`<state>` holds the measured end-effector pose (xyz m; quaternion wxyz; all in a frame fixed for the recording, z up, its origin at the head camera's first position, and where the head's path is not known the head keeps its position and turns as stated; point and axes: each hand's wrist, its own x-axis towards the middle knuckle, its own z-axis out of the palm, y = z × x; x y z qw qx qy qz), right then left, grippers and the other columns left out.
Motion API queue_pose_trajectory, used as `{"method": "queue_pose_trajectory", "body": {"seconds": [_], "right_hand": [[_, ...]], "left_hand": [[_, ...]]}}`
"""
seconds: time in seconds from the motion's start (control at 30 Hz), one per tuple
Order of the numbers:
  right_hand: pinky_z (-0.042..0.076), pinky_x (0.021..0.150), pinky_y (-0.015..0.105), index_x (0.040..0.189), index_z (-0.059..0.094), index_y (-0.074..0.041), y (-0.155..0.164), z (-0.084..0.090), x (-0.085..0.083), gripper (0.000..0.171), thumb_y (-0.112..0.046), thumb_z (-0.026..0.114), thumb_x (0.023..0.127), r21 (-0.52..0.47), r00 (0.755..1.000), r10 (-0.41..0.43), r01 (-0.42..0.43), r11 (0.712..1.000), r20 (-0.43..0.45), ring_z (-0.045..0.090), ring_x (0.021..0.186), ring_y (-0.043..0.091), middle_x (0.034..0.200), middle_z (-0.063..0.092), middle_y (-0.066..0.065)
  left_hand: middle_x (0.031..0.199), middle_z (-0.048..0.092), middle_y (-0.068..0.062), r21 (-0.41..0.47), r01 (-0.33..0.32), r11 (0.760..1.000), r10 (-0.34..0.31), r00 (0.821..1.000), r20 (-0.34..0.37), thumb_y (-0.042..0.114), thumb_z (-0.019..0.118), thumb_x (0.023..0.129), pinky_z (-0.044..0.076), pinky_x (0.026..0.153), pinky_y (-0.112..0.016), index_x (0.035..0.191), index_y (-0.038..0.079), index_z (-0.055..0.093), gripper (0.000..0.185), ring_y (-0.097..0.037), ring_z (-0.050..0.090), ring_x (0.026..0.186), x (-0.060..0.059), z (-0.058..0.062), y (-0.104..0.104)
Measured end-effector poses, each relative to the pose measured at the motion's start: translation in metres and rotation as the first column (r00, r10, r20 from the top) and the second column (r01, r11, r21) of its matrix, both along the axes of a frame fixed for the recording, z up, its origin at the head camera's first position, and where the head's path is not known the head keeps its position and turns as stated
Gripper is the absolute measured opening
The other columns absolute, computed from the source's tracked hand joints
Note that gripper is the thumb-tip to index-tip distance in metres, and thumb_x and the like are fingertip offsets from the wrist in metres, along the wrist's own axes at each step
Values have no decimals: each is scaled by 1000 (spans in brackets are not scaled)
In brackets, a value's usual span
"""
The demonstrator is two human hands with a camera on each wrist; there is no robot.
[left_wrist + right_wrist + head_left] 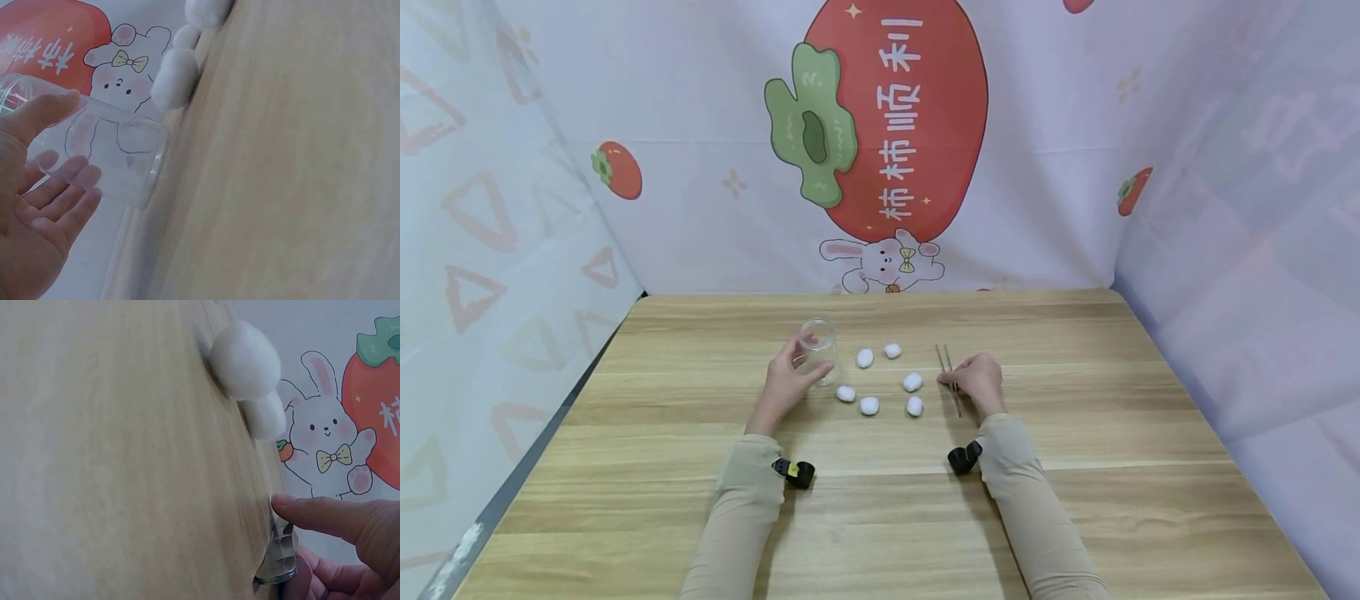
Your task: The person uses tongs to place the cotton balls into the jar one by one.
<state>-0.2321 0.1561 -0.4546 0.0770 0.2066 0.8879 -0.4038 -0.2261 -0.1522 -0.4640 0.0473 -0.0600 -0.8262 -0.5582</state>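
Observation:
A clear jar [820, 354] stands upright, its mouth facing up, at the left of the group of cotton balls. My left hand [786, 382] has it between the thumb and the curled fingers, which show through the clear wall in the left wrist view. Metal tweezers [952, 390] lie on the table to the right, their two prongs spread toward the back. With thumb and fingers my right hand [981, 381] pinches them around the middle. Several white cotton balls [869, 406] lie scattered between the two hands; a pair of cotton balls [245, 360] looms large in the right wrist view.
The wooden table [880, 517] reaches back to a printed cloth wall [1037, 208] with a persimmon and a rabbit. Cloth panels also close off both sides. A small black camera [801, 475] sits on the left wrist, another black camera [964, 457] on the right.

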Motion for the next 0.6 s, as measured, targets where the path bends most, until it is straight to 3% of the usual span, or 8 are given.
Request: {"method": "queue_pose_trajectory", "body": {"seconds": [0.6], "right_hand": [[43, 42, 16, 76, 71, -4, 2, -3, -1, 19, -21, 80, 74, 18, 1000, 12, -12, 1000, -23, 52, 43, 4, 49, 56, -7]], "left_hand": [[137, 55, -21, 2, -27, 1000, 27, 1000, 16, 13, 78, 80, 44, 116, -43, 133, 0, 49, 62, -37, 50, 132, 0, -1, 1]]}}
